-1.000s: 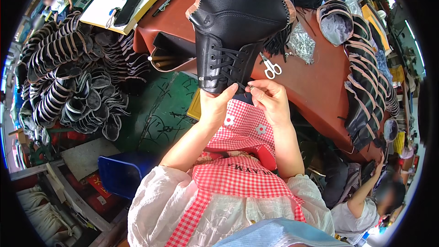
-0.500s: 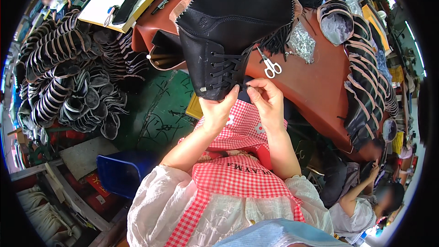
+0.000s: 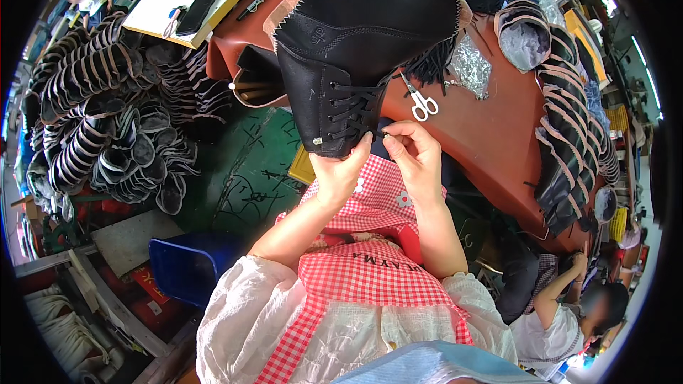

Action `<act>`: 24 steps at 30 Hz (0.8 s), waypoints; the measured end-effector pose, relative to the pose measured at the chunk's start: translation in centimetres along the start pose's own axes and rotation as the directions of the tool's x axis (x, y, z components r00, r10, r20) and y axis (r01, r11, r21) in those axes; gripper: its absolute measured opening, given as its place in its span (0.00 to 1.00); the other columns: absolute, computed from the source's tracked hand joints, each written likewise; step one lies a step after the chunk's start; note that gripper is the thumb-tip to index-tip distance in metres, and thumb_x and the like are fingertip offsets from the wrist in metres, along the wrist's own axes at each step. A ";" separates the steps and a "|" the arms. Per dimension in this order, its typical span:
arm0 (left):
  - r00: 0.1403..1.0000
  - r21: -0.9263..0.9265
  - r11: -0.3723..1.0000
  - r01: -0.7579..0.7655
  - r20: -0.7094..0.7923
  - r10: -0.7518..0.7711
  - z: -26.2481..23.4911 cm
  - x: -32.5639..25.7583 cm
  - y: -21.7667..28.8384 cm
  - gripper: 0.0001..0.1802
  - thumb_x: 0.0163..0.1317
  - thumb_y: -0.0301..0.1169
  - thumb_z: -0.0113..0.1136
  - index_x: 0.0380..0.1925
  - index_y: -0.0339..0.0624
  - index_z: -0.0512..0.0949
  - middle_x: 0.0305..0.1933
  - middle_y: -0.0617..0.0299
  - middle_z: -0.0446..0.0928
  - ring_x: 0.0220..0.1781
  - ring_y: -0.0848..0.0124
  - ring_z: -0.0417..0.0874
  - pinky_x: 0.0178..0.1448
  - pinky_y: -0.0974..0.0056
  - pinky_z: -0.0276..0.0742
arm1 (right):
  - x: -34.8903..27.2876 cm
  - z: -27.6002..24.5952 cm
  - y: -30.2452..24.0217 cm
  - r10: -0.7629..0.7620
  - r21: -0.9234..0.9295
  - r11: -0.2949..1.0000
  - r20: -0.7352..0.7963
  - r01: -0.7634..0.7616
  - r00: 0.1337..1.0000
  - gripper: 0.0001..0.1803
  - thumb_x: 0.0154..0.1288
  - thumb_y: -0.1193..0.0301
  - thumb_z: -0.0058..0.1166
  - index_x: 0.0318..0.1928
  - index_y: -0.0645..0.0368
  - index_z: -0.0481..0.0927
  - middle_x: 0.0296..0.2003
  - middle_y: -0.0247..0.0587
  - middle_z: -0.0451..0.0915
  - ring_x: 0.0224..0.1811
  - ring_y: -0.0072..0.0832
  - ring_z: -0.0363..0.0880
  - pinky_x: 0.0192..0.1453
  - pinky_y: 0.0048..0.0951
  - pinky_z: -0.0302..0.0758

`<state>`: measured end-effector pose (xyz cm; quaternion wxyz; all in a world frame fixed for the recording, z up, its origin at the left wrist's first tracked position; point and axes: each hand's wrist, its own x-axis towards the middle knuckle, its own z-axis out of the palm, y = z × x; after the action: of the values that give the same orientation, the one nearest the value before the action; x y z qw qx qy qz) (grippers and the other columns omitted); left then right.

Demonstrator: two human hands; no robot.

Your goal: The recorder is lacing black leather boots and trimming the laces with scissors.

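Black boot upper [image 3: 356, 50] — two hands, one pair of scissors [image 3: 421, 102]

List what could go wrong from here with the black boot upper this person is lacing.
1. The left hand grips only the lower edge of the black boot upper, which stands raised off the table; it might tip or slip.
2. The right hand pinches the lace end at its fingertips; it could slip free.
3. The scissors lie open-side near; a dropped upper may knock them.

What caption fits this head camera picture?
Left hand holds a black laced boot upper while the right hand pinches its lace, scissors nearby.
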<state>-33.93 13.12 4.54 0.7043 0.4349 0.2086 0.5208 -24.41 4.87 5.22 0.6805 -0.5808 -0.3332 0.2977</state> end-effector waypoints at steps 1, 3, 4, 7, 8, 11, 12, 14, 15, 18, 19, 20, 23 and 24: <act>1.000 -0.004 1.000 -0.002 0.002 0.002 0.0 0.0 0.0 0.14 0.51 0.13 0.63 0.39 0.32 0.78 0.36 0.65 0.79 0.32 0.80 0.77 0.37 0.75 0.73 | 0.0 0.0 0.0 0.002 -0.015 1.000 0.000 -0.002 1.000 0.07 0.64 0.76 0.58 0.41 0.64 0.78 0.29 0.26 0.74 0.29 0.10 0.67 0.32 0.13 0.63; 1.000 -0.009 1.000 -0.005 0.003 0.005 -0.1 -0.1 0.0 0.14 0.51 0.13 0.63 0.39 0.32 0.78 0.36 0.65 0.79 0.33 0.80 0.77 0.37 0.75 0.73 | 0.0 0.0 0.0 -0.007 -0.031 0.999 0.003 0.007 1.000 0.07 0.64 0.76 0.58 0.41 0.65 0.78 0.30 0.26 0.74 0.29 0.11 0.67 0.32 0.13 0.64; 1.000 -0.003 1.000 -0.005 0.004 0.005 -0.1 -0.1 0.0 0.14 0.51 0.13 0.63 0.39 0.32 0.78 0.36 0.65 0.79 0.33 0.80 0.78 0.37 0.75 0.73 | 0.0 0.0 0.0 -0.017 -0.047 0.999 0.005 0.017 1.000 0.07 0.64 0.76 0.58 0.41 0.65 0.78 0.30 0.27 0.75 0.30 0.11 0.68 0.33 0.13 0.64; 1.000 0.008 1.000 -0.019 0.006 0.019 -0.1 -0.3 -0.1 0.14 0.51 0.13 0.63 0.39 0.32 0.78 0.36 0.65 0.80 0.33 0.80 0.78 0.38 0.75 0.73 | 0.0 0.0 0.1 -0.044 -0.072 0.996 0.016 0.045 0.999 0.07 0.64 0.76 0.58 0.41 0.65 0.78 0.32 0.28 0.76 0.31 0.12 0.69 0.34 0.13 0.65; 0.999 0.012 0.999 -0.032 0.009 0.032 -0.1 -0.4 -0.1 0.14 0.51 0.13 0.63 0.39 0.32 0.78 0.36 0.65 0.80 0.33 0.80 0.78 0.38 0.76 0.74 | 0.0 0.0 0.2 -0.045 -0.072 0.996 0.016 0.046 0.999 0.07 0.64 0.76 0.58 0.41 0.65 0.78 0.32 0.28 0.76 0.31 0.12 0.69 0.34 0.13 0.65; 0.998 0.038 0.999 -0.024 0.058 0.022 -0.3 -0.5 0.1 0.14 0.51 0.13 0.63 0.39 0.33 0.78 0.36 0.65 0.80 0.33 0.79 0.79 0.39 0.75 0.74 | 0.0 -0.1 0.2 -0.054 -0.060 0.997 0.030 0.056 0.998 0.07 0.64 0.76 0.58 0.41 0.65 0.78 0.33 0.29 0.76 0.32 0.12 0.70 0.36 0.14 0.66; 0.998 0.038 0.999 -0.024 0.058 0.022 -0.3 -0.5 0.0 0.14 0.51 0.13 0.63 0.39 0.33 0.78 0.36 0.65 0.80 0.33 0.79 0.79 0.39 0.75 0.74 | 0.0 -0.2 0.2 -0.045 -0.054 0.997 0.033 0.047 0.998 0.07 0.64 0.76 0.58 0.41 0.65 0.77 0.34 0.29 0.76 0.32 0.12 0.70 0.36 0.14 0.66; 0.997 0.049 0.998 -0.035 0.077 0.031 -0.5 -0.5 -0.1 0.15 0.51 0.13 0.63 0.40 0.33 0.78 0.36 0.64 0.80 0.34 0.79 0.79 0.40 0.74 0.75 | 0.0 -0.1 0.2 -0.038 -0.051 0.998 0.040 0.040 0.998 0.07 0.65 0.76 0.57 0.41 0.65 0.77 0.34 0.29 0.76 0.33 0.12 0.70 0.36 0.14 0.66; 0.997 0.047 0.998 -0.036 0.076 0.032 -0.6 -0.5 -0.2 0.15 0.51 0.13 0.63 0.40 0.33 0.78 0.36 0.64 0.80 0.34 0.79 0.79 0.40 0.74 0.75 | 0.0 -0.1 0.2 -0.061 -0.082 0.995 0.048 0.065 0.997 0.07 0.65 0.76 0.57 0.41 0.65 0.77 0.34 0.29 0.76 0.33 0.12 0.70 0.37 0.14 0.66; 0.997 0.056 0.998 -0.038 0.067 0.034 -0.4 -0.6 -0.3 0.15 0.50 0.14 0.64 0.39 0.33 0.78 0.36 0.64 0.80 0.34 0.79 0.79 0.40 0.74 0.75 | 0.0 -0.1 0.1 -0.092 -0.120 0.988 0.041 0.096 0.995 0.06 0.65 0.76 0.57 0.40 0.65 0.77 0.33 0.30 0.76 0.32 0.14 0.70 0.37 0.15 0.68; 0.998 0.031 0.999 -0.027 0.058 0.025 -0.3 -0.6 -0.2 0.15 0.50 0.14 0.64 0.39 0.33 0.78 0.36 0.64 0.80 0.34 0.79 0.79 0.40 0.74 0.75 | 0.0 0.0 0.1 -0.102 -0.129 0.986 0.025 0.104 0.995 0.06 0.64 0.75 0.58 0.38 0.65 0.78 0.31 0.32 0.77 0.31 0.15 0.71 0.37 0.17 0.69; 0.999 0.006 1.000 -0.017 0.048 0.016 -0.2 -0.6 -0.2 0.14 0.50 0.14 0.64 0.39 0.33 0.78 0.36 0.64 0.80 0.34 0.79 0.79 0.39 0.74 0.75 | 0.0 0.0 0.1 -0.101 -0.129 0.986 0.025 0.104 0.995 0.06 0.64 0.75 0.58 0.38 0.65 0.78 0.31 0.32 0.77 0.31 0.15 0.71 0.37 0.17 0.69; 0.998 0.027 0.999 -0.032 0.052 0.031 -0.2 -0.6 0.0 0.14 0.50 0.13 0.64 0.39 0.33 0.78 0.35 0.65 0.80 0.34 0.79 0.79 0.39 0.74 0.75 | -0.1 0.1 0.2 -0.110 -0.118 0.987 0.030 0.113 0.993 0.05 0.65 0.75 0.57 0.38 0.65 0.77 0.33 0.33 0.76 0.31 0.16 0.71 0.38 0.17 0.69; 0.998 0.027 0.999 -0.032 0.052 0.030 -0.2 -0.6 0.0 0.14 0.50 0.13 0.64 0.39 0.33 0.78 0.35 0.65 0.80 0.34 0.79 0.79 0.39 0.74 0.75 | -0.1 0.1 0.2 -0.134 -0.147 0.980 0.035 0.137 0.990 0.06 0.65 0.75 0.57 0.38 0.65 0.77 0.33 0.32 0.75 0.31 0.16 0.70 0.37 0.17 0.69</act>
<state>-34.31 12.60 4.38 0.6951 0.4611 0.1909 0.5174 -24.60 4.89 4.99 0.6495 -0.6022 -0.4019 0.2322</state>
